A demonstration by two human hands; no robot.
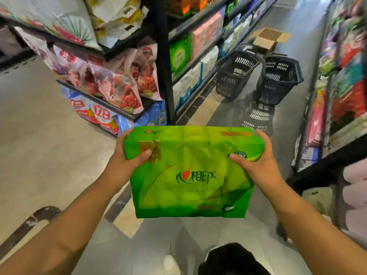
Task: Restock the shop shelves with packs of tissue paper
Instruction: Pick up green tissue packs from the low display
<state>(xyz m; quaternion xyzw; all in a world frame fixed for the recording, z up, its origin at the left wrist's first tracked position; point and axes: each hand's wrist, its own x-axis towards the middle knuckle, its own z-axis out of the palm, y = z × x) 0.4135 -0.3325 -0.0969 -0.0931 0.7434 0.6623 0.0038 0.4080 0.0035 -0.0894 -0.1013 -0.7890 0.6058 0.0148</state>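
A large green pack of tissue paper (pixel 190 171) hangs in front of me at waist height, held between both hands. My left hand (pixel 124 157) grips its left end, thumb across the top face. My right hand (pixel 258 163) grips the right end the same way. On the left stands a dark shelf unit (pixel 162 62) filled with tissue packs, among them green packs (pixel 179 54) like mine on a middle shelf.
Two black plastic shopping baskets (pixel 236 73) (pixel 279 78) stand on the aisle floor ahead. An open cardboard box (pixel 268 38) lies further back. Another stocked shelf (pixel 341 86) lines the right side. The grey floor between them forms a narrow aisle.
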